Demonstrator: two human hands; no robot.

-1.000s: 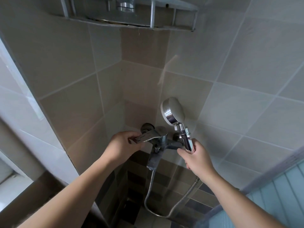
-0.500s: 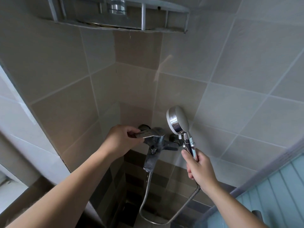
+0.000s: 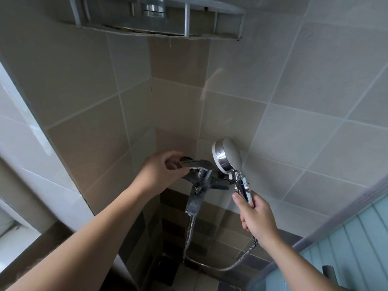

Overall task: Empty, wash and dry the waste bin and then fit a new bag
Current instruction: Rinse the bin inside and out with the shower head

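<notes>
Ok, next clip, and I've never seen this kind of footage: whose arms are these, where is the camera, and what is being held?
There is no machine here. The camera sits on a person's head and looks forward and down, so the two bare arms reaching in are the wearer's own. The scene is a tiled shower corner. The left hand grips the lever of the wall tap. The right hand holds the handle of a chrome shower head, whose metal hose loops down and back up to the tap. A metal corner shelf hangs above. The waste bin is not in view.
</notes>
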